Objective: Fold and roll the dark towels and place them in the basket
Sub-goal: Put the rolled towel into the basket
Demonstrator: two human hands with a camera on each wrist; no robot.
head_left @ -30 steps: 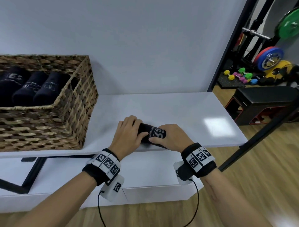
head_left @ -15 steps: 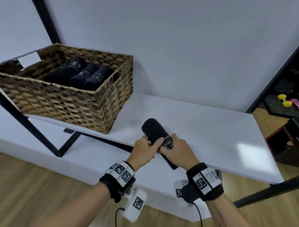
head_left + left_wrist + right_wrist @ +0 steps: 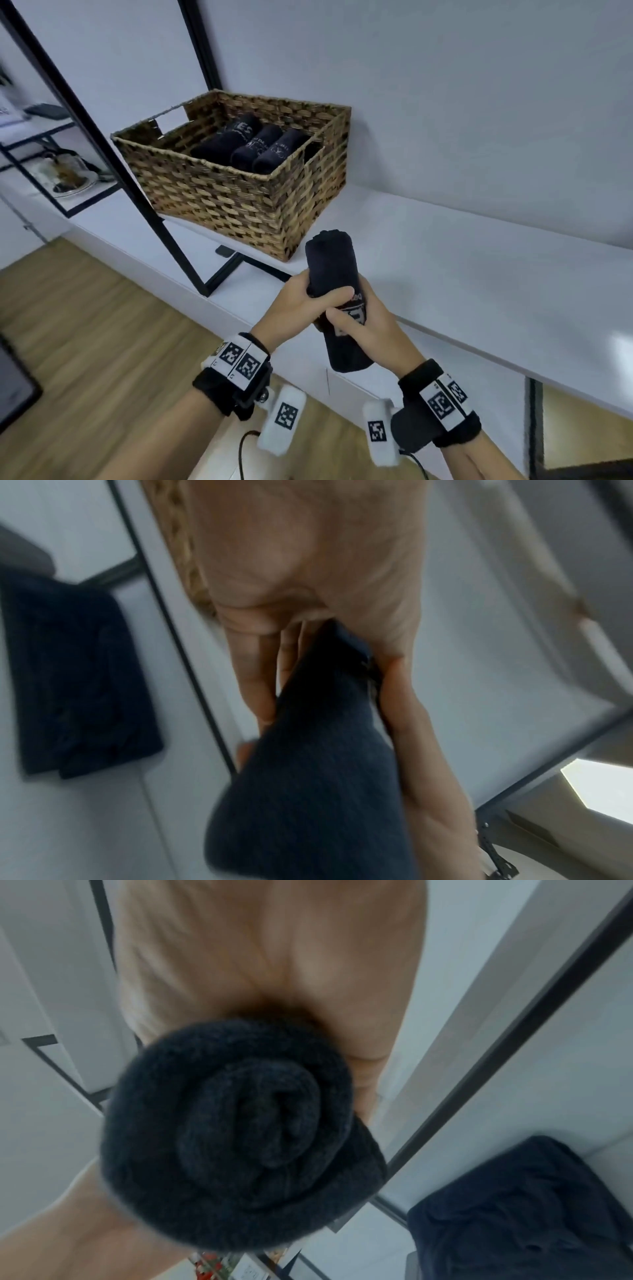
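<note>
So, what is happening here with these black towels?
A person holds one rolled dark towel in both hands, left hand and right hand gripping it, above the white shelf. The wicker basket already has three rolled towels inside. Another dark towel lies unrolled lower down.

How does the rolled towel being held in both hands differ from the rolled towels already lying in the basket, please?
The held towel is off the shelf, gripped by the left hand and right hand; the three basket towels lie inside the wicker basket. The held towel stands nearly upright; the basket towels lie side by side. All are dark, rolled, with pale lettering.
</note>
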